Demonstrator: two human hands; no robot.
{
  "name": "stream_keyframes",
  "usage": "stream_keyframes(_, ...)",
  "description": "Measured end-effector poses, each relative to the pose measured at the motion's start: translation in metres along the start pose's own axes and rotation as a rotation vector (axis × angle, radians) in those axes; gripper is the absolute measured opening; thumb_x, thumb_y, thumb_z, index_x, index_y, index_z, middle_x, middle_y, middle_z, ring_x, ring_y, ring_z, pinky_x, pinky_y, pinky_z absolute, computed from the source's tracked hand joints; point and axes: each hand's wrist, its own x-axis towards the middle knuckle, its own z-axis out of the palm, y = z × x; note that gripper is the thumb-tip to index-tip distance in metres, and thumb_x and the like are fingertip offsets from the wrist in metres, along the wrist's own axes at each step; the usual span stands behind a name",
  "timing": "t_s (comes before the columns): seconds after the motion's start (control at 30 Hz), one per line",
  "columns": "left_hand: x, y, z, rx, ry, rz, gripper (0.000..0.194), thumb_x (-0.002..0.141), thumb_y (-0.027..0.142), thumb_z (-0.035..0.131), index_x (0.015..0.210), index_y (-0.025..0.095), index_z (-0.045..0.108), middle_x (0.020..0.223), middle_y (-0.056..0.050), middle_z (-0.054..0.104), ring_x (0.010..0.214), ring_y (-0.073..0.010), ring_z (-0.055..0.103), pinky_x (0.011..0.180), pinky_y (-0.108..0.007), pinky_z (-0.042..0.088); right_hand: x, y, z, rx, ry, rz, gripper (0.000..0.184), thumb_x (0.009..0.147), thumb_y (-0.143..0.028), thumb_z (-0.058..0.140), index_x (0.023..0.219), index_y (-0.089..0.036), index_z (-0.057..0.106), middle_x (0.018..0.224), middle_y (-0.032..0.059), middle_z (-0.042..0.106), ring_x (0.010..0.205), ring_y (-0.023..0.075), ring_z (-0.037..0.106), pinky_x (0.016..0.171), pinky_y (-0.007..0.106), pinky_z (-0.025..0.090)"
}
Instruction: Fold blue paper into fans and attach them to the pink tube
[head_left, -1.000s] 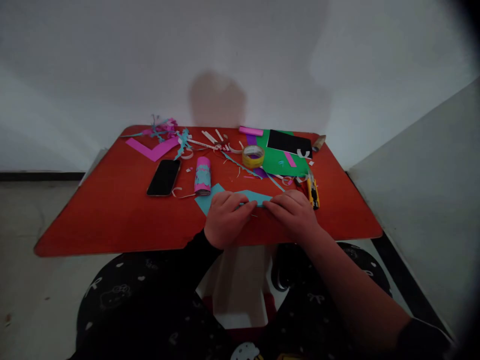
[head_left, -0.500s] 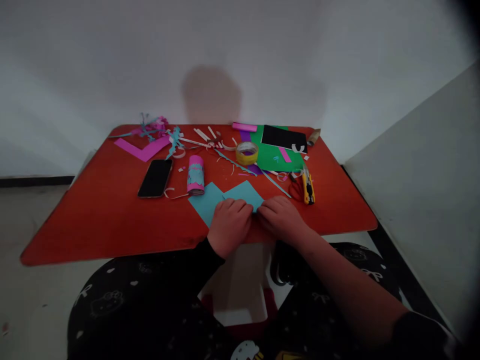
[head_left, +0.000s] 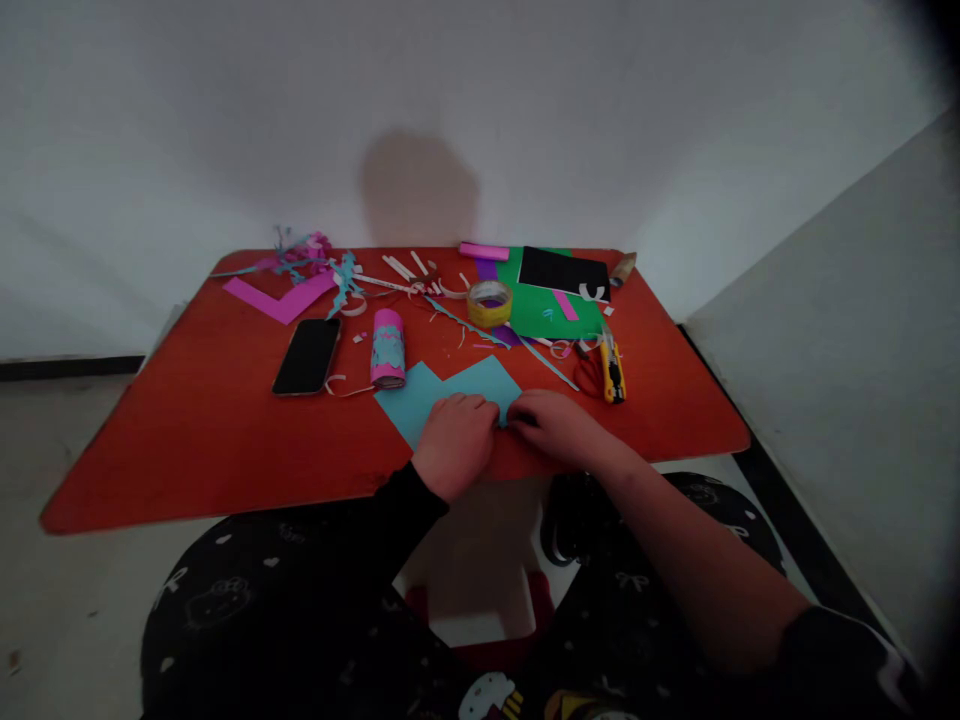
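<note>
A light blue paper sheet (head_left: 442, 393) lies on the red table (head_left: 225, 430) near its front edge. My left hand (head_left: 455, 442) rests on the paper's near part with fingers curled and pressed down on it. My right hand (head_left: 555, 428) sits just to the right, its fingertips pinching the paper's near right corner. The two hands almost touch. The paper's near edge is hidden under my hands.
A black phone (head_left: 307, 356), a pink-and-blue wrapped tube (head_left: 388, 347), a yellow tape roll (head_left: 489, 303), green paper (head_left: 551, 310) with a black sheet (head_left: 564, 271), a yellow utility knife (head_left: 612, 370), red scissors (head_left: 589, 375), pink paper pieces (head_left: 279, 297) and scraps lie farther back. Walls stand behind and right.
The blue paper has opened out flatter and more of it shows beyond my hands. Both hands slid slightly nearer to me and closer together. The view shifted a little.
</note>
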Motion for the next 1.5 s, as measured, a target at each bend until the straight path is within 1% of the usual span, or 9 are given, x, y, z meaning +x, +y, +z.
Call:
stream_keyframes(0.13, 0.009, -0.009, -0.006, -0.025, -0.108, 0.049, 0.023, 0.101, 0.023, 0.045, 0.1, 0.018, 0.068, 0.099, -0.01, 0.071, 0.094, -0.0247, 0.066, 0.084, -0.037, 0.046, 0.008, 0.0, -0.01, 0.055, -0.081, 0.068, 0.015, 0.088, -0.015, 0.062, 0.093, -0.019, 0.076, 0.096, 0.0067, 0.076, 0.089, 0.0196, 0.065, 0.079, 0.028, 0.043)
stream_keyframes(0.23, 0.018, -0.017, -0.009, -0.045, -0.157, 0.08, 0.026, 0.101, 0.025, 0.043, 0.101, 0.018, 0.068, 0.099, -0.01, 0.072, 0.093, -0.0242, 0.067, 0.083, -0.035, 0.047, 0.013, 0.001, -0.017, 0.104, -0.137, 0.083, 0.015, 0.087, -0.016, 0.063, 0.092, -0.019, 0.077, 0.096, 0.0048, 0.077, 0.087, 0.0186, 0.066, 0.076, 0.026, 0.043)
stream_keyframes(0.43, 0.034, -0.028, -0.014, -0.115, -0.285, 0.127, 0.021, 0.096, 0.024, 0.049, 0.099, 0.019, 0.07, 0.101, -0.008, 0.074, 0.094, -0.0232, 0.068, 0.081, -0.033, 0.048, 0.023, 0.011, -0.019, 0.154, -0.222, 0.097, 0.017, 0.085, -0.021, 0.063, 0.094, -0.02, 0.077, 0.091, 0.0022, 0.076, 0.08, 0.0166, 0.064, 0.07, 0.025, 0.041)
stream_keyframes(0.73, 0.025, -0.032, -0.021, -0.013, -0.167, 0.23, 0.025, 0.1, 0.031, 0.049, 0.101, 0.017, 0.069, 0.103, -0.011, 0.069, 0.1, -0.0251, 0.064, 0.09, -0.037, 0.047, 0.022, 0.021, -0.027, 0.275, -0.242, 0.07, 0.017, 0.085, -0.025, 0.061, 0.093, -0.018, 0.074, 0.092, 0.0024, 0.074, 0.085, 0.0184, 0.064, 0.077, 0.027, 0.044)
stream_keyframes(0.9, 0.024, -0.03, -0.014, 0.027, -0.123, 0.245, 0.023, 0.101, 0.029, 0.048, 0.102, 0.015, 0.067, 0.108, -0.012, 0.068, 0.104, -0.0264, 0.063, 0.096, -0.04, 0.046, 0.019, 0.024, -0.027, 0.289, -0.216, 0.069, 0.015, 0.085, -0.025, 0.061, 0.092, -0.019, 0.073, 0.092, 0.0019, 0.074, 0.087, 0.0188, 0.065, 0.08, 0.028, 0.046)
stream_keyframes(1.03, 0.026, -0.027, -0.01, -0.001, -0.14, 0.244, 0.024, 0.102, 0.025, 0.044, 0.103, 0.013, 0.065, 0.104, -0.013, 0.069, 0.099, -0.0256, 0.065, 0.091, -0.039, 0.047, 0.015, 0.025, -0.021, 0.233, -0.184, 0.074, 0.015, 0.086, -0.023, 0.06, 0.094, -0.018, 0.073, 0.094, 0.0031, 0.074, 0.086, 0.0184, 0.064, 0.078, 0.028, 0.045)
stream_keyframes(1.23, 0.033, -0.032, -0.013, -0.153, -0.209, 0.205, 0.021, 0.099, 0.026, 0.048, 0.101, 0.017, 0.067, 0.103, -0.009, 0.072, 0.096, -0.0217, 0.066, 0.086, -0.032, 0.048, 0.013, 0.027, -0.017, 0.311, -0.172, 0.117, 0.014, 0.083, -0.024, 0.063, 0.093, -0.019, 0.071, 0.09, 0.0014, 0.073, 0.082, 0.0169, 0.063, 0.075, 0.026, 0.045)
stream_keyframes(1.37, 0.037, -0.034, -0.014, -0.239, -0.246, 0.136, 0.019, 0.096, 0.025, 0.052, 0.1, 0.019, 0.07, 0.103, -0.006, 0.074, 0.094, -0.0201, 0.067, 0.083, -0.03, 0.048, 0.017, 0.026, -0.017, 0.338, -0.192, 0.139, 0.012, 0.08, -0.022, 0.064, 0.09, -0.019, 0.07, 0.083, -0.0005, 0.07, 0.076, 0.0147, 0.06, 0.07, 0.025, 0.043)
stream_keyframes(1.5, 0.037, -0.032, -0.014, -0.248, -0.26, 0.114, 0.02, 0.093, 0.024, 0.053, 0.096, 0.02, 0.073, 0.101, -0.006, 0.075, 0.094, -0.0203, 0.067, 0.083, -0.029, 0.048, 0.021, 0.021, -0.019, 0.256, -0.231, 0.163, 0.01, 0.078, -0.02, 0.065, 0.086, -0.02, 0.07, 0.079, -0.0017, 0.067, 0.071, 0.0136, 0.057, 0.064, 0.024, 0.039)
